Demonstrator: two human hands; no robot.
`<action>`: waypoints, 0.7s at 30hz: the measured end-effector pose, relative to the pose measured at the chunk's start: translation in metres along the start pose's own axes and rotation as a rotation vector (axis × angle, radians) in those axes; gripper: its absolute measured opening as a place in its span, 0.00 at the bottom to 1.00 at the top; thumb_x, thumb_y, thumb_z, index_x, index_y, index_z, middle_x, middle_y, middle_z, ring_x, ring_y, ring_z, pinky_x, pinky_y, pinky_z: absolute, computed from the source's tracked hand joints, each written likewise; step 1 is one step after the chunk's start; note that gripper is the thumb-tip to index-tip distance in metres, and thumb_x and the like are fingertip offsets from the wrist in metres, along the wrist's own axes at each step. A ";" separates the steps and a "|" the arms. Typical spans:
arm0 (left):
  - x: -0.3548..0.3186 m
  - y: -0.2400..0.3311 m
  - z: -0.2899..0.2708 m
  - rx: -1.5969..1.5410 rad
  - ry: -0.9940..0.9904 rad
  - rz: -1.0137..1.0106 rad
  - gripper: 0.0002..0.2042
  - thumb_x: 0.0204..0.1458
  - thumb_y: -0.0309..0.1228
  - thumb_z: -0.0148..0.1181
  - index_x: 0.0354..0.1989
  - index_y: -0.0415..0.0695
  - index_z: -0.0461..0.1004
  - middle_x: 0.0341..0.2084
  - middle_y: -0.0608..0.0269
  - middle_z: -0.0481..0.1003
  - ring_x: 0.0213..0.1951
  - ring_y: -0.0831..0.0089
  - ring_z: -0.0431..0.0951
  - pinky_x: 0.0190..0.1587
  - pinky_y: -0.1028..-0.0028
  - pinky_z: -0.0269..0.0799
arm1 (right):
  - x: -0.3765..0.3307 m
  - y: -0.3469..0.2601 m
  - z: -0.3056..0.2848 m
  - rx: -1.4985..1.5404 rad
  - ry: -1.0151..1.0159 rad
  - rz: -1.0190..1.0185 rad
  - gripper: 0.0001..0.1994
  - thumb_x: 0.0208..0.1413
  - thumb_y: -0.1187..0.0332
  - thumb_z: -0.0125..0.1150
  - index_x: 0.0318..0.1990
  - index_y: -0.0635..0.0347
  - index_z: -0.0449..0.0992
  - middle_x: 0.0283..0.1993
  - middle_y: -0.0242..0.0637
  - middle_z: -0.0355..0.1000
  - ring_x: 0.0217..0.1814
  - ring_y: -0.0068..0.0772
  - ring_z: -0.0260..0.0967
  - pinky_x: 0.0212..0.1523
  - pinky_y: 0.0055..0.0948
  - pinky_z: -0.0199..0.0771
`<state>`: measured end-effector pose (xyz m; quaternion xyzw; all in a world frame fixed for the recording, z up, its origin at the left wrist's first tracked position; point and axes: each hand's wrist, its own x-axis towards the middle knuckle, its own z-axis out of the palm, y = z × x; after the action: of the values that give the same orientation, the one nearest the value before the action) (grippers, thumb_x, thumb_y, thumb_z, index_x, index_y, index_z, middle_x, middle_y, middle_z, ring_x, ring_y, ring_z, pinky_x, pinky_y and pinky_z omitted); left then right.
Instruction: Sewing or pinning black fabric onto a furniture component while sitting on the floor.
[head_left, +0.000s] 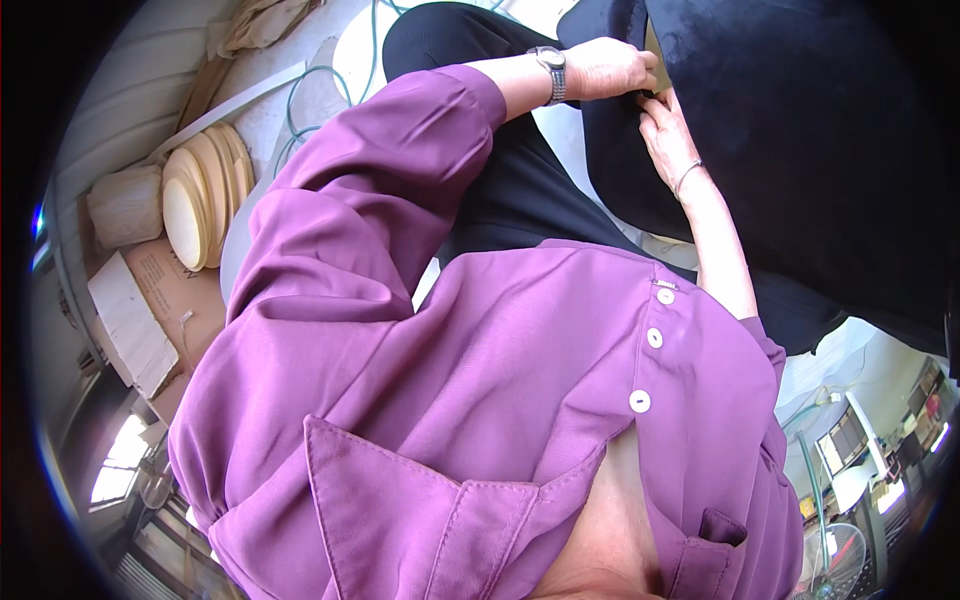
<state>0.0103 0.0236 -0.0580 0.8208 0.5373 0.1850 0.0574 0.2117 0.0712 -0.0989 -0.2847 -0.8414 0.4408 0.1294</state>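
A large piece of black fabric (800,130) spreads over the upper right, with a narrow opening along its edge where a yellowish-tan strip (656,60) shows. My left hand (608,70), wearing a watch (551,73), is closed at this opening, its fingertips gripping the fabric edge beside the tan strip. From below, my right hand (668,135) reaches to the same spot, a thin bracelet on its wrist. Its fingers are bent against the black edge, close to the left fingertips; what lies between them is partly hidden.
Round tan boards or cushions (208,195) are stacked at the left, beside a paper-wrapped bundle (125,205) and an open cardboard box (165,300). A green cord or hose (300,125) loops across the floor near my left arm. A fan (838,560) stands at the lower right.
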 end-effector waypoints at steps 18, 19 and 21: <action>-0.031 0.023 -0.044 -0.452 0.015 -0.433 0.06 0.62 0.30 0.59 0.45 0.45 0.75 0.34 0.50 0.82 0.35 0.55 0.84 0.40 0.62 0.80 | 0.000 -0.034 -0.011 -0.045 -0.124 0.223 0.13 0.60 0.81 0.54 0.52 0.67 0.77 0.60 0.43 0.64 0.63 0.44 0.66 0.66 0.30 0.64; -0.036 0.023 -0.057 -0.504 0.003 -0.458 0.06 0.63 0.31 0.59 0.45 0.45 0.75 0.33 0.50 0.81 0.34 0.56 0.84 0.39 0.63 0.80 | -0.002 -0.035 -0.008 -0.005 -0.131 0.264 0.13 0.61 0.81 0.54 0.52 0.67 0.76 0.60 0.43 0.64 0.63 0.44 0.66 0.66 0.30 0.64; -0.042 0.024 -0.092 -0.681 0.165 -0.513 0.04 0.64 0.28 0.58 0.40 0.41 0.73 0.23 0.63 0.74 0.26 0.77 0.78 0.31 0.76 0.77 | -0.008 -0.034 -0.005 -0.045 0.008 -0.013 0.13 0.62 0.80 0.53 0.52 0.66 0.76 0.63 0.41 0.66 0.66 0.44 0.66 0.68 0.33 0.63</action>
<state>-0.0174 -0.0338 0.0242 0.5774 0.6349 0.3964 0.3261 0.2084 0.0551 -0.0682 -0.2841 -0.8523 0.4196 0.1293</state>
